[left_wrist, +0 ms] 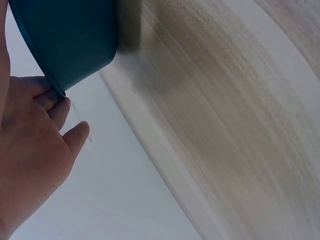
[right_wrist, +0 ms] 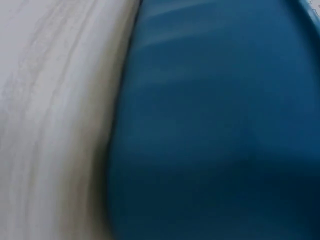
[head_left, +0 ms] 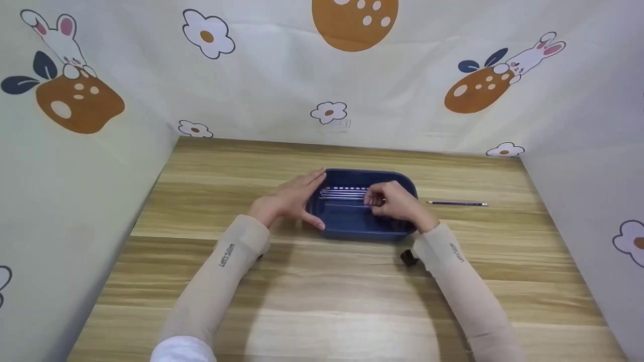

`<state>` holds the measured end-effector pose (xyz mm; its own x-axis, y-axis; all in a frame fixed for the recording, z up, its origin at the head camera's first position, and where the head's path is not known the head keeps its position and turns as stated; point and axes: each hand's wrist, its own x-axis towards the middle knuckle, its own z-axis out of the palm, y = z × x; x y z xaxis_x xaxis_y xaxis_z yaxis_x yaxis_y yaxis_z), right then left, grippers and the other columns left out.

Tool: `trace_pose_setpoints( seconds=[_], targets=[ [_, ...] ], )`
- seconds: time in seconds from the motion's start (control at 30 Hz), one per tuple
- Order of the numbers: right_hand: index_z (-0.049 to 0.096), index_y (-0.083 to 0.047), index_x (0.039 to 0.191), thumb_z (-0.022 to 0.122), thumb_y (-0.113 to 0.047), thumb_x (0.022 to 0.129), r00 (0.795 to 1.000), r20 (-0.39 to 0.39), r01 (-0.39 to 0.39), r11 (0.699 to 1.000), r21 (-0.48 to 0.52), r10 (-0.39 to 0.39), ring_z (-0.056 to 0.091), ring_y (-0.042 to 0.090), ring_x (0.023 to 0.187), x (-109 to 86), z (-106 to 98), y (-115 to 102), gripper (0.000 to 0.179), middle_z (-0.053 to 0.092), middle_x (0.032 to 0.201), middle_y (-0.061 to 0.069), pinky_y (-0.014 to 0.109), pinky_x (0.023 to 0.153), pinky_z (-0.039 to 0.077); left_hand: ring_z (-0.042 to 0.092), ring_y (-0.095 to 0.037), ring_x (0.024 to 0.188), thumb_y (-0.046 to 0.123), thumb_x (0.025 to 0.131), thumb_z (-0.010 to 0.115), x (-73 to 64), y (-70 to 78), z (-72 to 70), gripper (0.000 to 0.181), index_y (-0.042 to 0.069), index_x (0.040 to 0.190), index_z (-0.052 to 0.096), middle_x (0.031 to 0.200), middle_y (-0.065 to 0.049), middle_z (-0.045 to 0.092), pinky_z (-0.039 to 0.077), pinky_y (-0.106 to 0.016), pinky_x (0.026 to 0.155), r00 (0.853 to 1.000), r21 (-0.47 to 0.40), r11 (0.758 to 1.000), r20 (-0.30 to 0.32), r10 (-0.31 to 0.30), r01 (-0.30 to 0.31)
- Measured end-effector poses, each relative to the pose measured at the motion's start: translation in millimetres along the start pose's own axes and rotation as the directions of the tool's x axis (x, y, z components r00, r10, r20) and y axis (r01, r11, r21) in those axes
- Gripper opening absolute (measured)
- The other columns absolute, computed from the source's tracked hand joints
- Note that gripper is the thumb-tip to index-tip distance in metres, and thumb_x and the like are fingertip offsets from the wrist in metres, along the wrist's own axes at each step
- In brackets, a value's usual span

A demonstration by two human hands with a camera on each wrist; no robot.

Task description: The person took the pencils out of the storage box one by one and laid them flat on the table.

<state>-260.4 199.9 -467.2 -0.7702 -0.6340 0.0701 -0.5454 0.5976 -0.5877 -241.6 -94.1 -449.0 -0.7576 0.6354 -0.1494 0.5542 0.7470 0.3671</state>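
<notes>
A dark blue rectangular box with rounded corners stands on the table. My left hand holds its left end, thumb at the near corner and fingers at the far one. In the left wrist view, fingers of that hand bend at the rim of the box. Several pencils lie side by side inside, along the far half. Reaching in from the right, my right hand has curled fingers and pinches a thin pencil, mostly hidden by the hand. The right wrist view shows only the blurred box wall.
One dark pencil with a pale eraser end lies on the wood-grain table, right of the box. Patterned cloth walls enclose the table at the back and on both sides. A small black object sits under the right wrist.
</notes>
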Motion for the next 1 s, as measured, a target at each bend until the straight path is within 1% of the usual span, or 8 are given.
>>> trace_pose_setpoints(
  seconds=[0.17, 0.43, 0.57, 0.63, 0.8, 0.93, 1.0],
  targets=[
    [0.068, -0.01, 0.083, 0.067, 0.001, 0.07, 1.0, -0.014, 0.01, 1.0, 0.005, -0.01, 0.057, 0.01, 0.068, -5.8, -6.3, -5.8, 0.017, 0.065, 0.076, -0.001, 0.023, 0.061, 0.051, 0.01, -0.025, 0.145, 0.077, 0.058, 0.067, -0.7, -0.8, 0.9, 0.13, 0.01, 0.152, 0.008, 0.16, -0.006, 0.002, 0.015, -0.041, 0.118, 1.0, 0.015, 1.0, -0.001, 0.003, -0.003],
    [0.066, -0.006, 0.085, 0.064, 0.003, 0.068, 0.999, -0.041, 0.011, 0.999, 0.034, -0.01, 0.056, 0.013, 0.07, -16.2, -19.8, -16.6, 0.02, 0.065, 0.079, 0.002, 0.025, 0.063, 0.05, 0.009, -0.024, 0.145, 0.079, 0.056, 0.065, -0.1, -1.5, 1.4, 0.131, 0.011, 0.152, 0.007, 0.16, -0.004, 0.001, 0.013, -0.04, 0.118, 1.0, 0.023, 1.0, 0.002, 0.001, -0.001],
    [0.065, -0.005, 0.088, 0.064, 0.004, 0.071, 0.999, -0.036, -0.012, 0.999, 0.043, 0.013, 0.055, 0.015, 0.073, -22.4, -28.2, -19.9, 0.019, 0.064, 0.083, 0.003, 0.026, 0.065, 0.049, 0.008, -0.023, 0.146, 0.079, 0.056, 0.065, 0.5, -1.5, 0.8, 0.131, 0.011, 0.152, 0.007, 0.16, -0.004, 0.001, 0.013, -0.04, 0.118, 1.0, 0.028, 1.0, 0.006, -0.001, 0.001],
    [0.065, -0.005, 0.089, 0.065, 0.003, 0.072, 0.999, -0.038, -0.019, 0.999, 0.027, 0.02, 0.055, 0.015, 0.074, -26.2, -33.1, -20.9, 0.019, 0.064, 0.084, 0.003, 0.027, 0.066, 0.049, 0.008, -0.024, 0.146, 0.076, 0.058, 0.068, 0.6, -0.9, 0.3, 0.13, 0.01, 0.152, 0.008, 0.16, -0.005, 0.001, 0.014, -0.041, 0.118, 1.0, 0.018, 1.0, 0.008, 0.007, -0.007],
    [0.065, -0.005, 0.091, 0.066, 0.002, 0.073, 0.998, -0.049, -0.043, 0.999, -0.004, 0.043, 0.056, 0.016, 0.076, -35.9, -45.3, -20.1, 0.019, 0.064, 0.085, 0.005, 0.029, 0.069, 0.05, 0.007, -0.025, 0.146, 0.071, 0.06, 0.071, 0.2, -0.1, -0.9, 0.129, 0.007, 0.152, 0.007, 0.16, -0.007, 0.001, 0.015, -0.041, 0.118, 1.0, 0.012, 1.0, 0.014, 0.016, -0.016],
    [0.065, -0.002, 0.092, 0.066, 0.003, 0.074, 0.997, -0.058, -0.059, 0.998, -0.008, 0.058, 0.056, 0.016, 0.076, -42.7, -51.9, -16.1, 0.019, 0.064, 0.084, 0.007, 0.028, 0.068, 0.05, 0.006, -0.024, 0.146, 0.072, 0.06, 0.071, 0.1, -0.6, -0.6, 0.13, 0.008, 0.152, 0.006, 0.16, -0.005, -0.001, 0.013, -0.04, 0.118, 1.0, 0.008, 1.0, 0.015, 0.005, -0.005],
    [0.065, -0.003, 0.091, 0.065, 0.003, 0.073, 0.996, -0.069, -0.065, 0.998, -0.02, 0.064, 0.056, 0.016, 0.075, -46.6, -54.5, -13.2, 0.019, 0.064, 0.083, 0.006, 0.028, 0.067, 0.049, 0.006, -0.024, 0.146, 0.074, 0.059, 0.069, 0.2, -0.6, -0.1, 0.13, 0.009, 0.152, 0.007, 0.16, -0.005, -0.001, 0.013, -0.039, 0.118, 1.0, 0.003, 1.0, 0.016, 0.003, -0.003]
  ],
)
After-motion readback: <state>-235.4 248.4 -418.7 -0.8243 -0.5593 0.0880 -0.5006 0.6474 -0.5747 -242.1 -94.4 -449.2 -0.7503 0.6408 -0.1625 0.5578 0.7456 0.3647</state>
